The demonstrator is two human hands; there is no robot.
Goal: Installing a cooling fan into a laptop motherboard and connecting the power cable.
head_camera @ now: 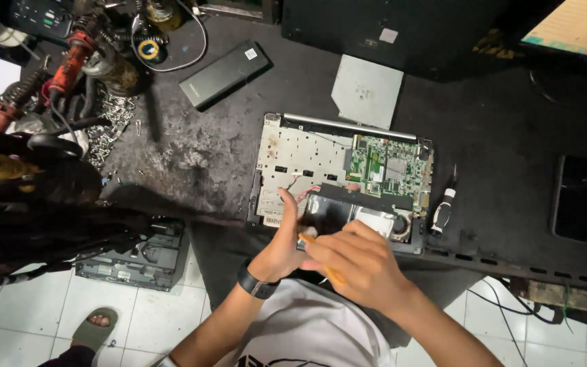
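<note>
- Orange-handled screwdriver (321, 258), held in the right hand (361, 261); its handle shows on both sides of the fist, long axis slanting from upper left down to lower right, tip end toward the laptop. The tip itself is hidden.
- Right fingers are wrapped tight around the screwdriver.
- Left hand (283, 248), with a black wristband, meets the right at the tool; its index finger points up over the laptop's near edge. Whether its fingers grip anything I cannot tell.
- Open laptop (307, 153) lies on the dark counter (191, 160) just ahead of both hands, bottom cover off, long axis left to right. A green circuit board (385, 166) sits in its right half, a fan at the near right corner.
- The work looks to be at the near edge; a screw there would call for a steady, upright tip.
- A second, black-and-white screwdriver (443, 207) lies just right of the laptop, pointing away.
- A grey cover plate (367, 92) lies beyond; a black battery (224, 73) lies to its left.
</note>
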